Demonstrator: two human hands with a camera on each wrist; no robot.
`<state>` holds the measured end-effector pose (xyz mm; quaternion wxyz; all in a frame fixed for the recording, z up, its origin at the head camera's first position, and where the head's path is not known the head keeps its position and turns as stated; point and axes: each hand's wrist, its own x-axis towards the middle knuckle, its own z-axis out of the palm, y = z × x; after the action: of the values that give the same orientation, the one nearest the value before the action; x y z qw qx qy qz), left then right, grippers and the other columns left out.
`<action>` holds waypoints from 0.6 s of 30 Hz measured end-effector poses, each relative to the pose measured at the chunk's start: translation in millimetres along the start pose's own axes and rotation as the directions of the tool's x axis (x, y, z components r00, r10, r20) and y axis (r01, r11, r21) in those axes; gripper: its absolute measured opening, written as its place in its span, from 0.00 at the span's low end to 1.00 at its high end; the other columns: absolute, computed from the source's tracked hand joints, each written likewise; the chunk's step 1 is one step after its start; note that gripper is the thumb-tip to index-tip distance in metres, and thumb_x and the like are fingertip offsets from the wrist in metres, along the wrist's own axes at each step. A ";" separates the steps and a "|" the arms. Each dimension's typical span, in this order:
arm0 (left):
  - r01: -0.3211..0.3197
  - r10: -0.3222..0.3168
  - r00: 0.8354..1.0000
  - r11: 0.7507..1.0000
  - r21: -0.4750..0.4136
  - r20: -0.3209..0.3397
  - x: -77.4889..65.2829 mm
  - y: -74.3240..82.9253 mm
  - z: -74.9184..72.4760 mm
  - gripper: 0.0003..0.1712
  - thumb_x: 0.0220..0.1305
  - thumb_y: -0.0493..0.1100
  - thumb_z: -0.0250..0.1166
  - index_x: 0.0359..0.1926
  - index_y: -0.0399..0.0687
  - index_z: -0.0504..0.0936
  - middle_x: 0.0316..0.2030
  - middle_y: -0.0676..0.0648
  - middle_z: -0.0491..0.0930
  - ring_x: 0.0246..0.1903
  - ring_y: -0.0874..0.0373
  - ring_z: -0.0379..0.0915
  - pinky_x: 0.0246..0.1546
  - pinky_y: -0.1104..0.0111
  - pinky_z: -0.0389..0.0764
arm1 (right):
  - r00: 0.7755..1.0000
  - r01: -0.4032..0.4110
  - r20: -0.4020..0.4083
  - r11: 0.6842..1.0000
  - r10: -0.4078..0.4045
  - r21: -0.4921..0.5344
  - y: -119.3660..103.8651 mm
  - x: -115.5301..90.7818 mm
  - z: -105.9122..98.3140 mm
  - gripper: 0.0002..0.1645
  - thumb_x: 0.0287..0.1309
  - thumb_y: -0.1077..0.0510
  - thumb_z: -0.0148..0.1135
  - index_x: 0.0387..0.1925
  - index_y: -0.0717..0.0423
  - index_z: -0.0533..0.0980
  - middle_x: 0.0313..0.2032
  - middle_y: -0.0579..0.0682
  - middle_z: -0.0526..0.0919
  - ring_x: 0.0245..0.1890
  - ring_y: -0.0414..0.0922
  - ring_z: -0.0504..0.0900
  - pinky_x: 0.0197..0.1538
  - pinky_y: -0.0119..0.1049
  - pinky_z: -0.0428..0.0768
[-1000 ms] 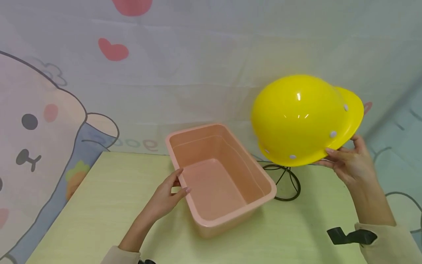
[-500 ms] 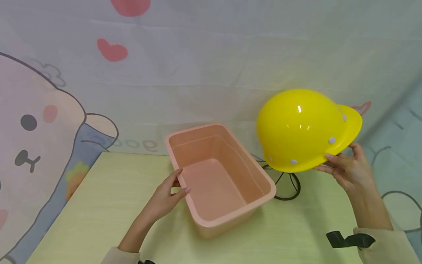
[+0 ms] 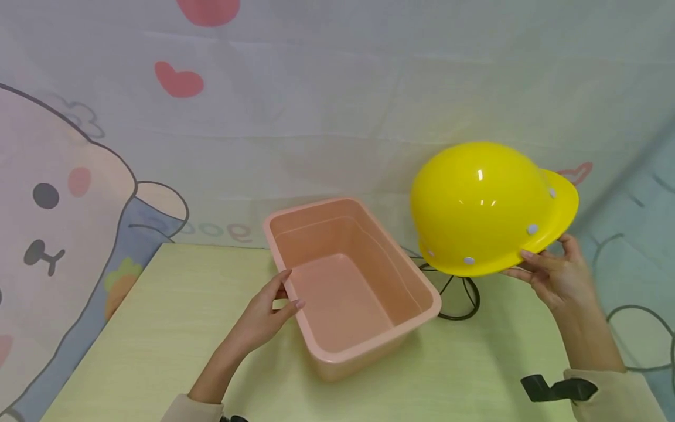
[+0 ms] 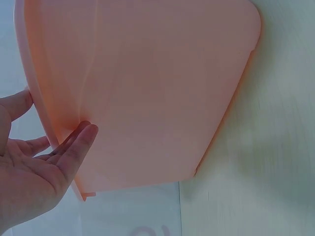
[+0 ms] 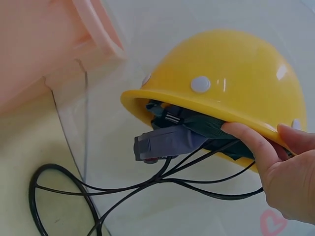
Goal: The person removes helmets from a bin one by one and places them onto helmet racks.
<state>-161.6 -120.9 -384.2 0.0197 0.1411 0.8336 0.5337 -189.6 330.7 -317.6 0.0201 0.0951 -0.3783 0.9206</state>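
Note:
A yellow hard hat (image 3: 477, 205) is held up above the table's right side, its brim pointing right. My right hand (image 3: 561, 275) pinches the brim edge, thumb on top and fingers beneath. In the right wrist view, the dark headband and grey adjuster (image 5: 172, 140) show under the shell, with black cords (image 5: 162, 179) hanging from it. An empty pink plastic basin (image 3: 343, 287) stands tilted on the table at centre. My left hand (image 3: 263, 316) grips its left rim, thumb over the rim; in the left wrist view, fingers (image 4: 78, 152) lie against the basin's outer wall.
Part of the cord loop (image 3: 464, 299) lies on the pale table (image 3: 158, 328), right of the basin. Behind the table hangs a printed cloth backdrop (image 3: 316, 117) with a cartoon bear and hearts.
The hard hat has come down a little and its brim has tipped lower, with my right hand moving slightly down. The left hand and basin have stayed in place.

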 end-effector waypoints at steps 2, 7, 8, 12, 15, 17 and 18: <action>-0.007 0.007 1.000 1.000 -0.004 0.001 -0.1 1.1 -0.2 0.38 0.63 0.42 0.60 0.66 0.32 0.53 0.49 0.40 0.72 0.52 0.48 0.67 0.45 0.60 0.76 | 1.000 0.011 -0.002 1.000 -0.011 0.008 0.5 -0.7 -1.7 0.27 0.56 0.84 0.37 0.49 0.56 0.60 0.43 0.63 0.79 0.39 0.63 0.79 0.33 0.62 0.73; -0.006 0.006 1.000 1.000 -0.007 0.003 -1.0 3.5 -1.0 0.38 0.63 0.42 0.60 0.66 0.33 0.53 0.49 0.41 0.72 0.52 0.48 0.67 0.45 0.59 0.76 | 1.000 0.019 -0.009 0.997 -0.018 0.073 2.2 -3.1 -7.0 0.27 0.56 0.85 0.36 0.48 0.57 0.62 0.43 0.63 0.77 0.39 0.65 0.79 0.34 0.63 0.72; -0.006 0.006 1.000 1.000 -0.006 0.004 -1.1 3.6 -1.1 0.38 0.63 0.42 0.60 0.67 0.33 0.52 0.49 0.41 0.72 0.52 0.48 0.67 0.45 0.59 0.76 | 1.000 0.020 -0.011 0.996 -0.019 0.090 2.5 -3.7 -8.1 0.27 0.56 0.85 0.35 0.48 0.57 0.62 0.43 0.63 0.77 0.39 0.65 0.78 0.34 0.64 0.72; -0.004 0.004 1.000 1.000 -0.001 0.003 -1.0 3.5 -1.2 0.38 0.63 0.42 0.60 0.66 0.32 0.53 0.49 0.40 0.72 0.52 0.48 0.67 0.45 0.59 0.76 | 0.999 0.041 -0.020 0.993 -0.039 0.113 3.4 -6.0 -11.1 0.27 0.57 0.84 0.34 0.50 0.58 0.63 0.45 0.62 0.75 0.40 0.65 0.78 0.35 0.64 0.72; -0.004 0.004 1.000 1.000 0.000 0.002 -0.6 3.0 -1.2 0.37 0.62 0.42 0.60 0.66 0.32 0.53 0.49 0.40 0.72 0.52 0.47 0.67 0.44 0.59 0.76 | 0.998 0.055 -0.010 0.992 -0.054 0.112 3.9 -7.4 -11.5 0.27 0.57 0.84 0.34 0.51 0.60 0.64 0.47 0.62 0.75 0.40 0.65 0.78 0.35 0.63 0.72; -0.005 0.005 1.000 1.000 0.001 0.004 -0.3 2.8 -1.1 0.37 0.63 0.42 0.60 0.66 0.32 0.53 0.49 0.40 0.72 0.52 0.47 0.67 0.45 0.59 0.76 | 0.998 0.067 -0.012 0.991 -0.066 0.112 4.5 -8.3 -11.1 0.27 0.57 0.84 0.34 0.51 0.60 0.63 0.46 0.62 0.76 0.39 0.65 0.79 0.35 0.63 0.73; -0.006 0.006 1.000 1.000 0.002 0.005 -0.2 2.7 -1.0 0.37 0.63 0.41 0.60 0.66 0.32 0.53 0.49 0.40 0.72 0.52 0.47 0.67 0.45 0.59 0.76 | 0.997 0.072 -0.023 0.992 -0.070 0.107 4.8 -8.7 -10.6 0.27 0.57 0.84 0.36 0.52 0.60 0.62 0.45 0.63 0.76 0.39 0.65 0.79 0.34 0.62 0.73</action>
<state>-161.0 -120.8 -381.3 0.0201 0.1448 0.8336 0.5327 -183.2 335.0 -330.0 0.0515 0.1007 -0.3244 0.9391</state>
